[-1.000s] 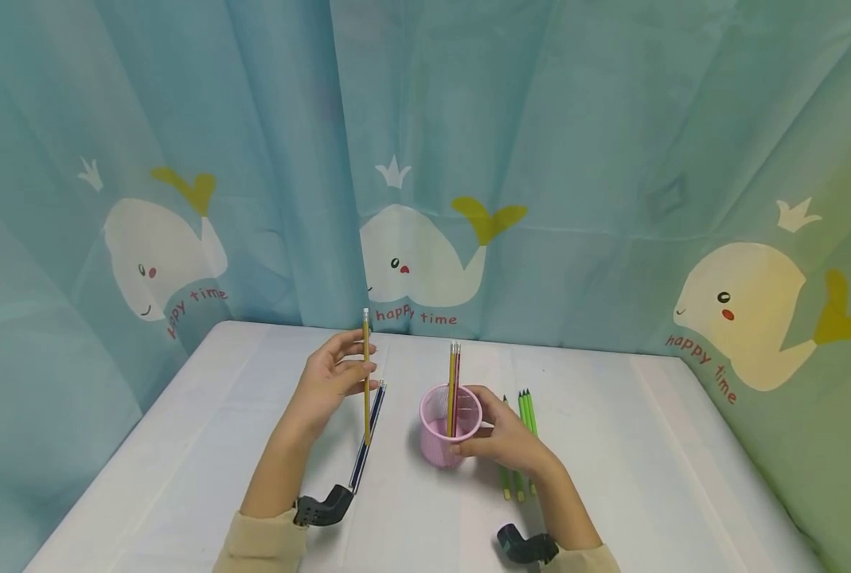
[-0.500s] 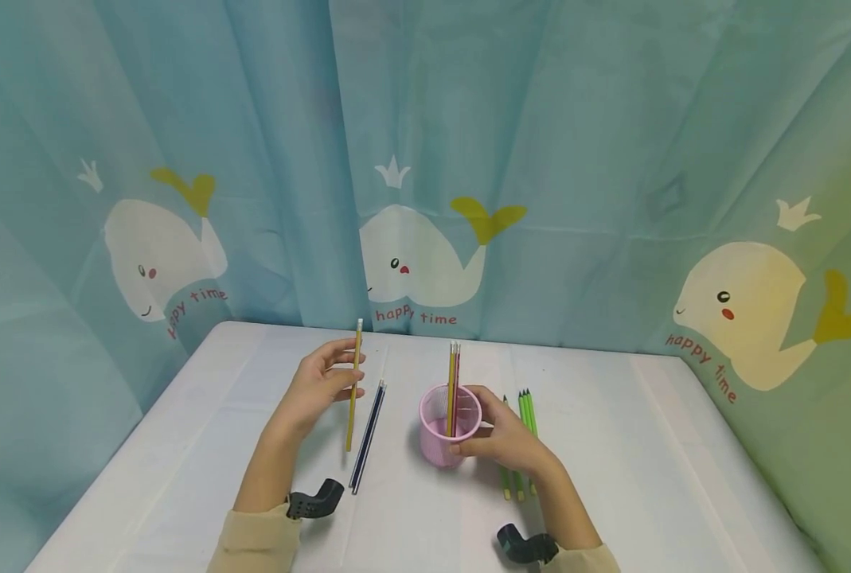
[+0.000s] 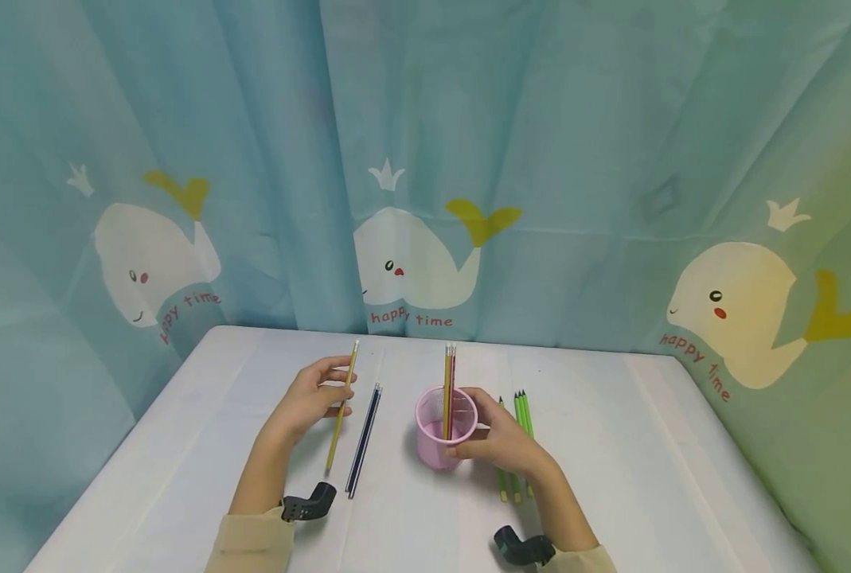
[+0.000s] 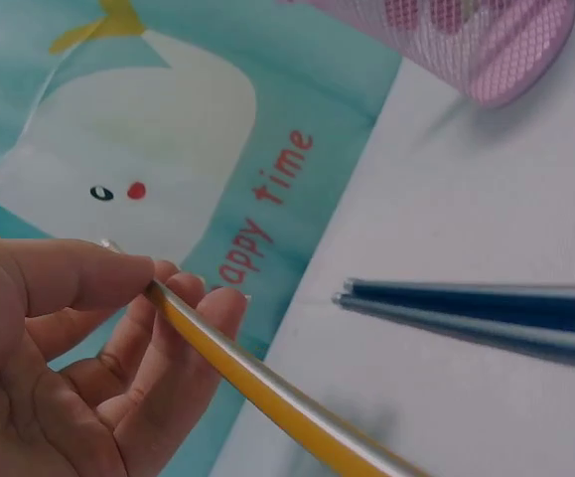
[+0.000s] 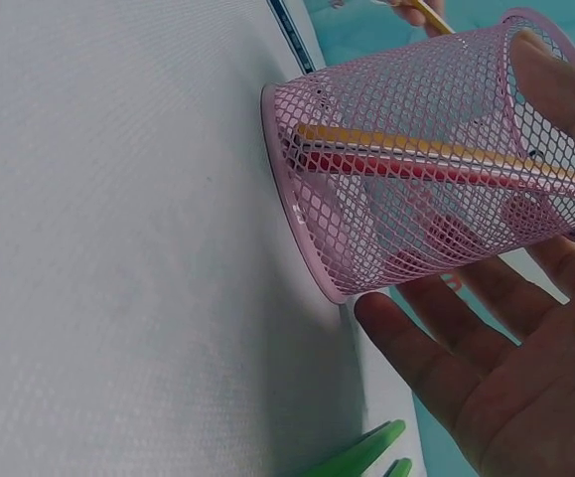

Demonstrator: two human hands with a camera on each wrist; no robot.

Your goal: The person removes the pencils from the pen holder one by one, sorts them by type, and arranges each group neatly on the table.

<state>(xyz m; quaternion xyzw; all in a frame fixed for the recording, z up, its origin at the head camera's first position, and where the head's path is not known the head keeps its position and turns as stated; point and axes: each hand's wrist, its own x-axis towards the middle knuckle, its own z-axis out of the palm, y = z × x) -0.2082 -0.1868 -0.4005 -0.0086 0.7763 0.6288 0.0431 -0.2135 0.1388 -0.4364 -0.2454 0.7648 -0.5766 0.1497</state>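
Note:
My left hand (image 3: pixel 309 402) pinches a yellow pencil (image 4: pixel 257 383) between thumb and fingers. The pencil leans, its eraser end up and its lower end to the left of two dark blue pencils (image 3: pixel 364 440); whether that end touches the table I cannot tell. With thumb at the rim and fingers along the side, my right hand (image 3: pixel 502 436) holds a pink mesh pencil cup (image 5: pixel 406 214). The cup stands on the table. Inside it are yellow pencils (image 3: pixel 447 390) and a red pencil (image 5: pixel 406 169), leaning together, eraser ends up.
Several green pencils (image 3: pixel 523 414) lie to the right of the cup, partly hidden under my right wrist. A white cloth covers the table (image 3: pixel 633 469). Behind its far edge hangs a blue-green curtain (image 3: pixel 575 278) with printed whales.
My left hand has moved left and down, nearer to me, carrying the yellow pencil away from the blue pencils. The pencil now tilts more. My right hand stays on the cup.

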